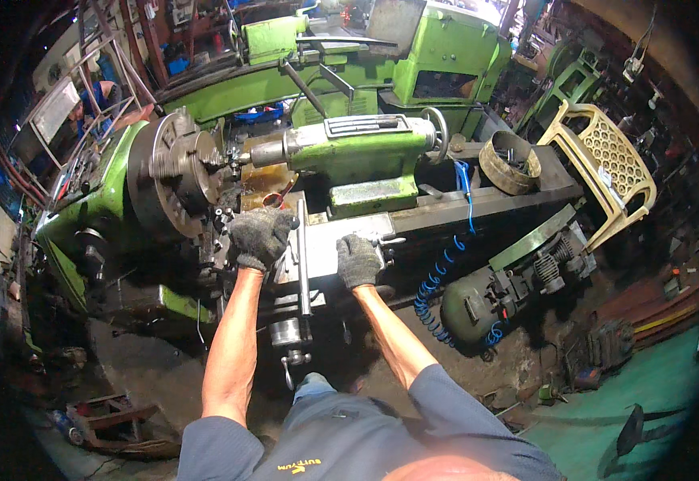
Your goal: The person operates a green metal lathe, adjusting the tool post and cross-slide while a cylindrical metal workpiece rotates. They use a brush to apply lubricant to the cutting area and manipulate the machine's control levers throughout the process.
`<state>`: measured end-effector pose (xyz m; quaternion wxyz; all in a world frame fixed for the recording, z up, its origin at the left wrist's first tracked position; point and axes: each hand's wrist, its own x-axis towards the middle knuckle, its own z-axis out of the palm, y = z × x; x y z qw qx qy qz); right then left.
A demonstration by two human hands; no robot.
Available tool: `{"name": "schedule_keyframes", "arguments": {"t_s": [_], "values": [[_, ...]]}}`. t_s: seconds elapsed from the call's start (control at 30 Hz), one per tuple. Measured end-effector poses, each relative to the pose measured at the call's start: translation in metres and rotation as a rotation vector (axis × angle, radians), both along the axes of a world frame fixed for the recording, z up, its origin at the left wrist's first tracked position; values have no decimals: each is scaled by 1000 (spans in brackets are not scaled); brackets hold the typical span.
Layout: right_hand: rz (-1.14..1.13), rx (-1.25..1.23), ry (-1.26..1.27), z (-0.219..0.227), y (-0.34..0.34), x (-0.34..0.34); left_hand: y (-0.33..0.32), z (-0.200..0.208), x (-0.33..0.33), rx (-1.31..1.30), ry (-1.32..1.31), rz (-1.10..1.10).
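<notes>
A green metal lathe stands in front of me, its big chuck (191, 172) at the left, blurred as if turning. The green tailstock (357, 156) faces it from the right. My left hand (260, 239), in a dark grey knit glove, is closed over the tool post area beside the chuck; what it grips is hidden beneath it. My right hand (359, 261), gloved the same way, is curled into a fist at the right side of the pale carriage top (325, 240), near a small lever (393, 240). Its grip is also hidden. Between my hands lies a long metal bar (303, 256).
A crank handle (288, 373) sticks out toward my body. To the right are a round metal tin (510, 164) with dark pieces, a blue coiled hose (426, 305), an air compressor (486, 297) and a cream plastic chair (602, 160). Another green machine (446, 56) stands behind.
</notes>
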<state>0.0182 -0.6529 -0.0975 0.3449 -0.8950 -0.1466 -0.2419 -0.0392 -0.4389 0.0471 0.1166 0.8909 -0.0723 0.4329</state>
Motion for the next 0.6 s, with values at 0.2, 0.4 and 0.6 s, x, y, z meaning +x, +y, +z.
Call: {"name": "schedule_keyframes", "arguments": {"t_s": [0.2, 0.4, 0.6], "values": [[-30, -62, -6, -5, -1, 4, -4, 4, 3, 63, 20, 73], [-34, 28, -17, 9, -2, -2, -4, 1, 4, 38, 48, 141], [-11, 8, -4, 2, 0, 0, 0, -5, 3, 44, 76, 161]]}}
